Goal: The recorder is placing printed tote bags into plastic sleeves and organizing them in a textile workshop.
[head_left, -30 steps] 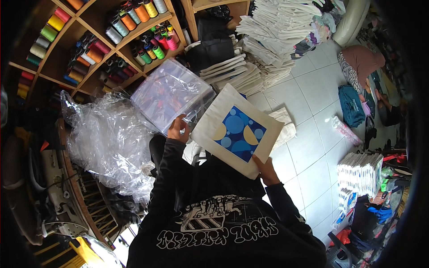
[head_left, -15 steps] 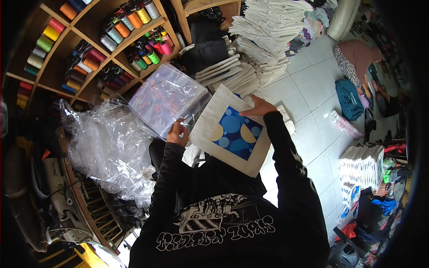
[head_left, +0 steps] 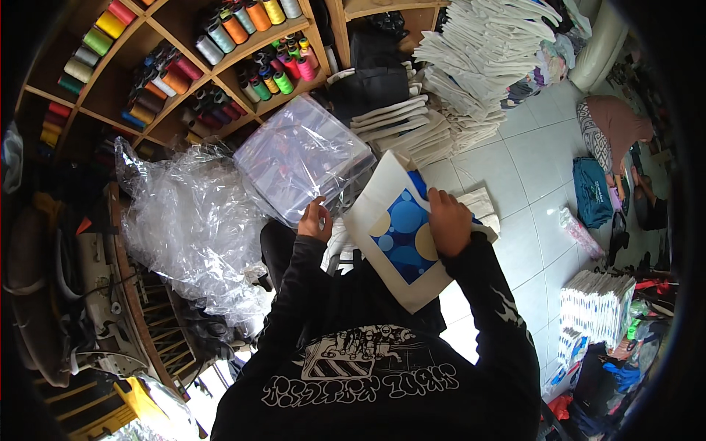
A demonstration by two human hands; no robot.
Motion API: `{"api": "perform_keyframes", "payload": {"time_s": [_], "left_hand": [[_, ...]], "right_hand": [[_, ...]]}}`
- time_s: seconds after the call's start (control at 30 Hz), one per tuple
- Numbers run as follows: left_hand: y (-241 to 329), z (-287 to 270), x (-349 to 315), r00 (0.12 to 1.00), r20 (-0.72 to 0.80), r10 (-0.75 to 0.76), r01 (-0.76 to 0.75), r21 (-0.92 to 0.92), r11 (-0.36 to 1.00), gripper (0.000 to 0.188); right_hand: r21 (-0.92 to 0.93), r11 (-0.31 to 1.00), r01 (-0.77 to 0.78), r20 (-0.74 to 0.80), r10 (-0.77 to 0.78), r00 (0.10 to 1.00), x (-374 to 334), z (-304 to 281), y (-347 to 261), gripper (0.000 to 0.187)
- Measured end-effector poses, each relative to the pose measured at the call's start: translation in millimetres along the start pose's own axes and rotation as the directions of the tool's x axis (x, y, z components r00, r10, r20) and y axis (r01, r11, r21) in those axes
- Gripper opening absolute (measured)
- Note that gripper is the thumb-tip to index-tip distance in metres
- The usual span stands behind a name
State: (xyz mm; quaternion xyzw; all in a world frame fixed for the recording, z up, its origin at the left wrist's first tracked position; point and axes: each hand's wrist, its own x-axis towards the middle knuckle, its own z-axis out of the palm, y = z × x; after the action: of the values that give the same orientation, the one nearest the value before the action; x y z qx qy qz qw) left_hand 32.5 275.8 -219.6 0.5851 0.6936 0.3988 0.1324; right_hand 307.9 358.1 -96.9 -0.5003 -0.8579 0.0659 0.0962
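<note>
Bag: a white cloth bag (head_left: 382,220) with a blue square print of pale blue and cream circles, held tilted over the person's lap, its far corner toward the shelves and its near corner over the tiled floor (head_left: 529,169).
Right hand: the right hand (head_left: 448,220) lies flat on the printed face near the bag's right edge, fingers spread forward and pressing down, not curled round anything.
Left hand: the left hand (head_left: 315,219) is at the bag's left edge, fingers bent and pinching; whether it grips the bag's edge or the clear plastic just beyond it cannot be told.
Plastic sleeves: a stack of clear plastic sleeves (head_left: 301,158) sits just beyond the left hand, touching the bag's upper left side.
Loose plastic: a big crumpled heap of clear plastic sheeting (head_left: 187,220) spreads to the left of the stack.
Folded bags: piles of folded white bags (head_left: 478,59) stand beyond the held bag, against the shelves; one more folded piece (head_left: 482,202) lies on the floor just right of the right hand.
Shelves: wooden shelves (head_left: 323,29) along the top left hold thread cones (head_left: 243,26) in many colours.
Far right: a bundle of white packets (head_left: 596,309) on the floor, well apart from the hands.
</note>
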Motion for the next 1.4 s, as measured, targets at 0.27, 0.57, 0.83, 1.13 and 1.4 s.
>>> {"api": "perform_keyframes", "payload": {"time_s": [0.27,0.57,0.83,1.13,1.4], "left_hand": [[-10,31,-10,0.987,-0.152,-0.047,0.052,0.032,0.998,0.035],[-25,47,-21,0.979,-0.197,-0.056,0.096,0.2,0.975,0.027],[-4,77,-31,0.903,-0.263,-0.339,0.304,-0.164,0.938,0.03],[13,84,-38,0.777,-0.099,-0.621,0.56,-0.341,0.755,0.028],[6,99,-46,0.562,0.078,-0.823,0.725,-0.525,0.446,0.027]], "right_hand": [[-0.103,0.991,0.089,-0.211,-0.109,0.971,-24,-3,-3,0.021],[-0.059,0.984,0.171,0.061,-0.167,0.984,-25,-33,-1,0.031],[-0.177,0.969,0.175,-0.005,-0.179,0.984,-50,-20,-23,0.031],[-0.261,0.965,0.03,0.078,-0.01,0.997,-68,-8,-53,0.065],[-0.263,0.964,0.037,0.11,-0.008,0.994,-56,2,-10,0.061]]}}
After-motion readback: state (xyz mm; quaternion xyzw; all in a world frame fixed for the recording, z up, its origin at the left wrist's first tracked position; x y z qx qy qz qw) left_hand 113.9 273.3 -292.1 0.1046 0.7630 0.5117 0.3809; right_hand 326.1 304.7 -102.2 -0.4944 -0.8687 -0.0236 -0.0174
